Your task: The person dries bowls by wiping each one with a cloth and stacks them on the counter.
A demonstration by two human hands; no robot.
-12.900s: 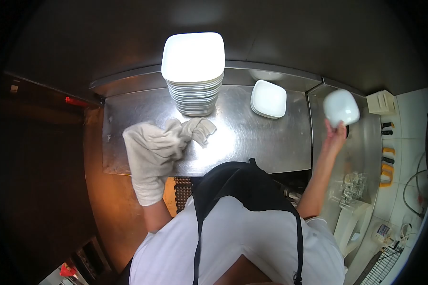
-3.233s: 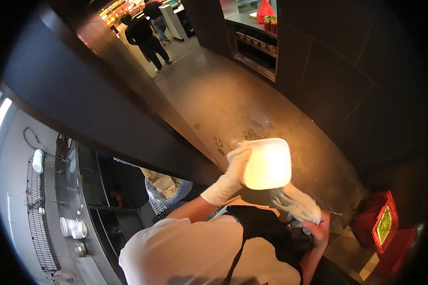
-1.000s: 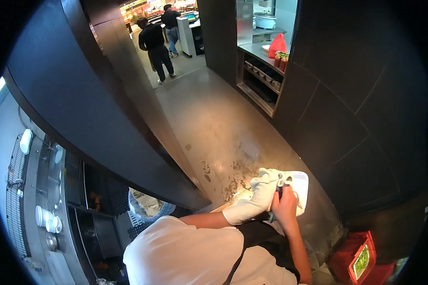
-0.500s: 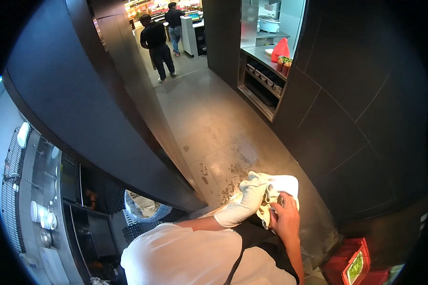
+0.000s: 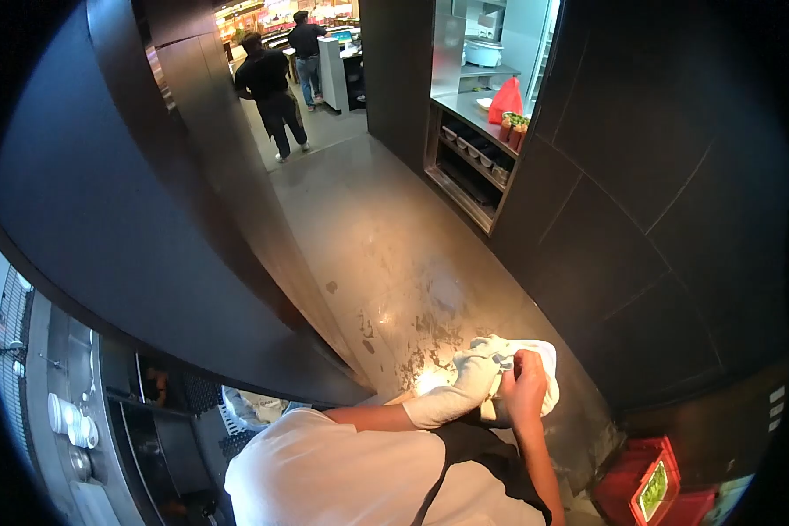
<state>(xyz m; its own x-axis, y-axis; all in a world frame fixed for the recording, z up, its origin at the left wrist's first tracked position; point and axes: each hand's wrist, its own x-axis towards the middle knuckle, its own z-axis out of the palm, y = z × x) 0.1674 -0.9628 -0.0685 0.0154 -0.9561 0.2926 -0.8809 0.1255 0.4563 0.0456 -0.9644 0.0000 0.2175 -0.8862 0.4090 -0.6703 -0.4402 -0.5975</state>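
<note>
A pale cloth (image 5: 444, 405) wraps my left hand (image 5: 478, 368) and forearm like a sleeve; its covered fingers are bent round the near side of a white plate (image 5: 548, 359). My right hand (image 5: 526, 383) is closed, with its fingers pressing bunched cloth against the plate's face. Most of the plate is hidden by the cloth and my hands, and only its far right edge shows. Both hands are in front of my body, above the floor.
Two people (image 5: 267, 88) in dark clothes stand at the far end of the passage. A dark wall (image 5: 657, 219) rises at right, above a red crate (image 5: 649, 486). A dark partition (image 5: 131, 228) stands at left, with stacked white dishes (image 5: 60, 414) beyond it.
Since half a second ago my right hand has closed its fingers on the cloth over the plate. Against 12.9 seconds ago, the view has turned from the steel counter with stacked plates to the passage.
</note>
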